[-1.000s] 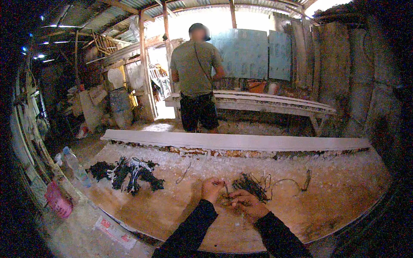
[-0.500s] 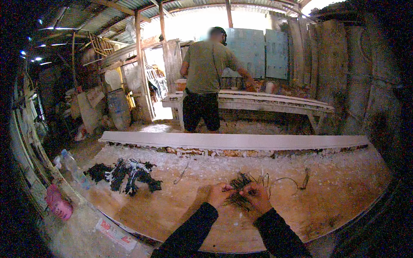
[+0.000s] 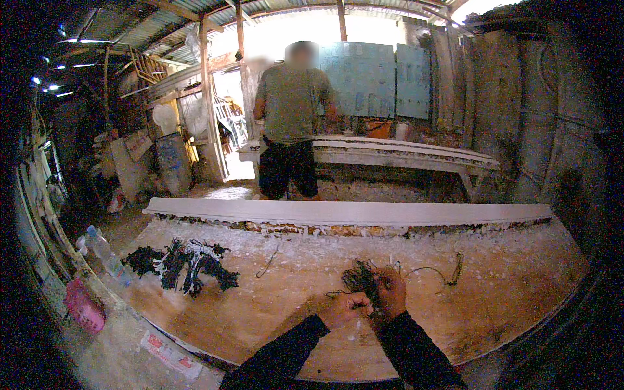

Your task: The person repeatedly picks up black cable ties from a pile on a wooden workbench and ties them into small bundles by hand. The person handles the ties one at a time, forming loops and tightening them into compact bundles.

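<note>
Hands first: my left hand (image 3: 342, 308) pinches thin wire, my right hand (image 3: 390, 292) grips a dark tangled bundle of fibre strands (image 3: 359, 279) on the wooden workbench (image 3: 260, 325).

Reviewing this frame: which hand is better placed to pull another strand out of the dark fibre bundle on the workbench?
Probably the right hand: it rests directly on the dark fibre bundle. The left hand sits nearer the body, closed, apparently pinching a thin strand at the bundle's near edge.
</note>
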`<action>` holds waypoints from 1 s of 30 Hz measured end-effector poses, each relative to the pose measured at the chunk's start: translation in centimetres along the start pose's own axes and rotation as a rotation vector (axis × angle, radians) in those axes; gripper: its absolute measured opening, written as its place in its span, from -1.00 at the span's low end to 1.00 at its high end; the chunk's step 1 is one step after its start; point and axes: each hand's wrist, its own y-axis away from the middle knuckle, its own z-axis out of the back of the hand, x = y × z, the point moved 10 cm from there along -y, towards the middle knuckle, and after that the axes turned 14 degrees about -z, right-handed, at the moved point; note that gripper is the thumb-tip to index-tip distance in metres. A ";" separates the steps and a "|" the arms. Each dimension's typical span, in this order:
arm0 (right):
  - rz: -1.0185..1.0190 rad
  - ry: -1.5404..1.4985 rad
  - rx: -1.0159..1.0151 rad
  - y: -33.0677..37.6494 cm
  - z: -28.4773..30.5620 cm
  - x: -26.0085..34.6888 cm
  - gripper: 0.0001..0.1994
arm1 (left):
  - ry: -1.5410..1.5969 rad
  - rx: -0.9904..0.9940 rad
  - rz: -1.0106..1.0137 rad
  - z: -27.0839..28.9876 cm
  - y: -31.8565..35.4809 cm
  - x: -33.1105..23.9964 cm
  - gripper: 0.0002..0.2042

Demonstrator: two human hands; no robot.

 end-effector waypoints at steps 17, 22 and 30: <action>0.278 0.205 0.316 2.3 -3.6 1.6 -0.93 | -0.657 -0.873 0.030 13.6 4.1 -3.8 -0.88; 0.043 0.266 0.702 5.3 -8.0 -0.4 -0.86 | -0.733 -0.881 0.085 13.8 4.6 -2.5 -0.87; 0.217 0.376 0.647 4.8 -7.3 1.2 -0.89 | -0.848 -0.784 0.009 12.8 4.0 -1.9 -0.90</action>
